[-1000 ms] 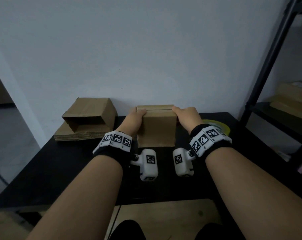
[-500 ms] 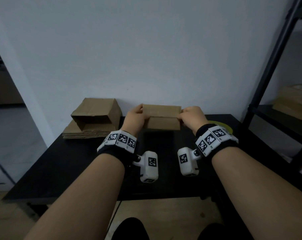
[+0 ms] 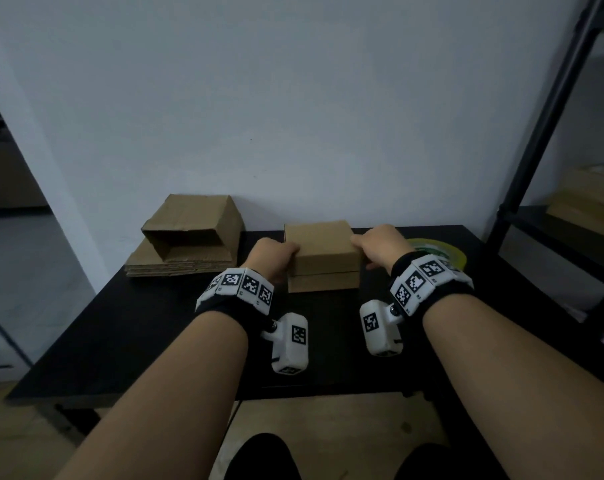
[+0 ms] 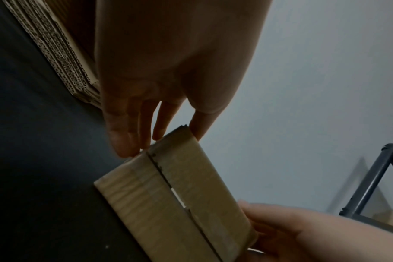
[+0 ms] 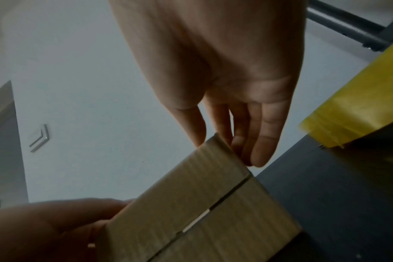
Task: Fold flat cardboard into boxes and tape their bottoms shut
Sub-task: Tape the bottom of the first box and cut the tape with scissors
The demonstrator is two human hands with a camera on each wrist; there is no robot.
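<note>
You are holding the box between both hands at the table's far middle. Your left hand is pinching its left end, thumb on top, fingers on the side. Your right hand is pinching the right end likewise. The tape roll is lying just right of your right hand; flat cardboard is stacked far left.
</note>
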